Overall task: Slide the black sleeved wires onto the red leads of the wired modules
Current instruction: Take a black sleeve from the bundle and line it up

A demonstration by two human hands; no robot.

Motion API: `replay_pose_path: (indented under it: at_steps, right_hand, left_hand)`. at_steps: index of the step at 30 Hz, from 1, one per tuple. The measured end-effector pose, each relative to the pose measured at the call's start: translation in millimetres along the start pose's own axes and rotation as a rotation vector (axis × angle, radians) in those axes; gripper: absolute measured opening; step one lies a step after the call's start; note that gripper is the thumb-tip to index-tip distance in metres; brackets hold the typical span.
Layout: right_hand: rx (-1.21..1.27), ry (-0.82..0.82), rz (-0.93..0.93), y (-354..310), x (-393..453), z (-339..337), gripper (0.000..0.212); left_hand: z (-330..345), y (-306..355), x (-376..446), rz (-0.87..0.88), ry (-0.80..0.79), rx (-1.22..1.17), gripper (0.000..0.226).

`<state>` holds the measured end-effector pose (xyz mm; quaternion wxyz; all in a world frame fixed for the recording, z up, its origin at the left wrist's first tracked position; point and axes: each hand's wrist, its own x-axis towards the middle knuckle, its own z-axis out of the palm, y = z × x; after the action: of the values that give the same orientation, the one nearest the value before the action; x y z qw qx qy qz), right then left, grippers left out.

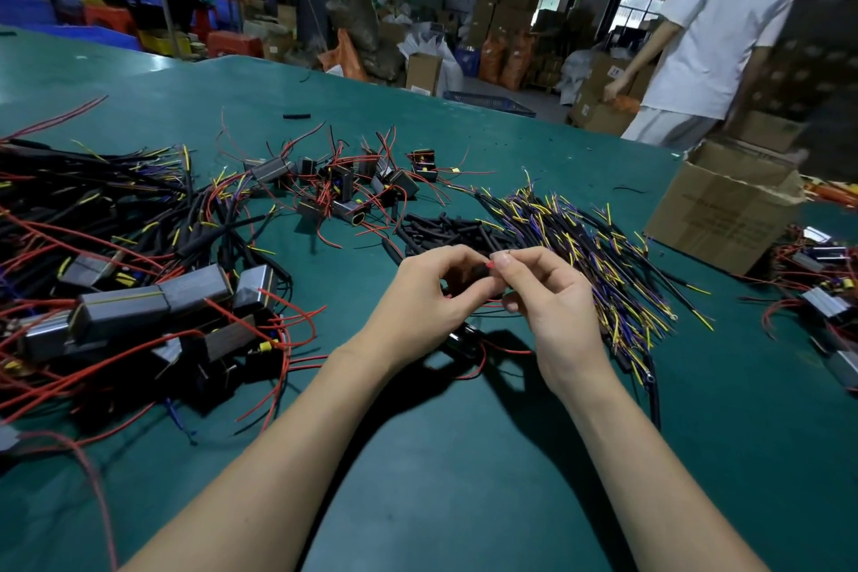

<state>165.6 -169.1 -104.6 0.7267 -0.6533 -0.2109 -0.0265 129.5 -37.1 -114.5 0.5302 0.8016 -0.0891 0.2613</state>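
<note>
left hand (425,293) fingers curled on black sleeve, right hand (550,293) pinching thin red lead (490,265), matte green table (464,455)

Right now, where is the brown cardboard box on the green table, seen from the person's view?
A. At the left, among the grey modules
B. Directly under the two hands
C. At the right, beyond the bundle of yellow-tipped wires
C: the brown cardboard box stands open on the green table at the right, beyond the bundle of yellow-tipped wires.
</note>
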Motion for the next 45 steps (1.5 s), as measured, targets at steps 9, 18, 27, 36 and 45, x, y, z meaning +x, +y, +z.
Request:
replay_pose_path:
  at_steps: [9,18,27,36,45]
  right_hand:
    - [-0.1,0.224,0.051,-6.1,33.0,-33.2,0.009]
    - [-0.983,0.119,0.111,33.7,86.6,-11.5,0.016]
    - [-1.325,0.05,0.142,38.3,106.9,10.3,0.021]
    - [-0.315,0.182,0.172,4.5,73.4,0.3,0.006]
    - [0.154,0.128,0.32,-2.9,1.6,-8.5,0.017]
  left_hand:
    - [-0.7,-7.5,1.1,-0.164,0.135,-0.114,0.013]
    - [0.8,-8.7,0.4,-0.218,0.174,-0.21,0.004]
    - [0.6,-11.0,0.2,-0.255,0.148,-0.225,0.009]
    - [-1.1,-8.7,2.7,-0.307,0.126,-0.305,0.01]
    - [1.1,-3.3,1.4,-0.24,0.054,-0.275,0.025]
